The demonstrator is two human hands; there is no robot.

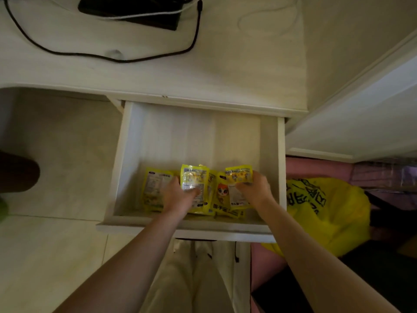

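Note:
A white drawer (126,159) stands pulled out from the desk, with several yellow snack packets at its front end. My left hand (177,196) grips one yellow packet (194,177) by its lower part, holding it upright. My right hand (253,190) pinches a smaller yellow packet (238,174) near the drawer's right side. Between the hands lies a packet with an orange cartoon figure (222,195). Another packet (154,188) lies flat to the left of my left hand. The back half of the drawer holds nothing.
The white desk top (225,71) carries a black cable (194,39) and a dark device (130,10). A yellow plastic bag (325,213) sits right of the drawer on a pink surface. A white shelf panel (352,132) stands at right. Tiled floor lies at left.

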